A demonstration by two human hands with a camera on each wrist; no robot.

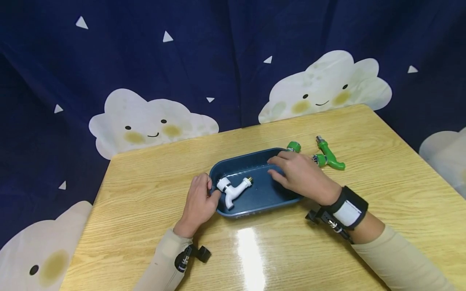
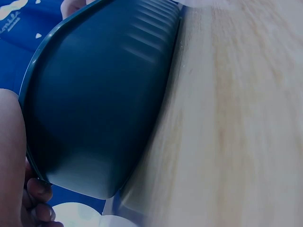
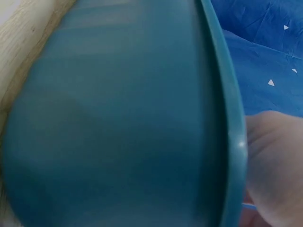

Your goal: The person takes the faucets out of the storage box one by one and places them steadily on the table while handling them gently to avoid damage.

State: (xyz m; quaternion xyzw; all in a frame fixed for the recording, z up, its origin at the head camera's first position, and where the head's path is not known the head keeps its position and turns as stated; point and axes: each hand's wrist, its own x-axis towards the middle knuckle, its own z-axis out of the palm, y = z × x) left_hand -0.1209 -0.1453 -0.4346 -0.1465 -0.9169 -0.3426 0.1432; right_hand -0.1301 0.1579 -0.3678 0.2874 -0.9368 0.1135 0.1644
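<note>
A dark blue plastic basin (image 1: 255, 212) lies across the middle of the table. Inside its left end rests a white faucet (image 1: 236, 190) with a brass-coloured threaded tip. My left hand (image 1: 199, 202) grips the basin's left rim, thumb over the edge and fingers curled at the outside; in the left wrist view those fingertips (image 2: 43, 211) show below the rim. Over the basin's right end is my right hand (image 1: 300, 173), its thumb and fingers apart and loosely bent, nothing between them. The right wrist view shows this hand (image 3: 277, 161) beyond the rim, mostly hidden.
To the right of the basin lies a green faucet (image 1: 329, 155) with a metal threaded end. Another green knob (image 1: 293, 146) shows behind the right hand, the rest hidden. A dark blue curtain (image 1: 233, 60) with clouds hangs behind the wooden table (image 1: 153, 182).
</note>
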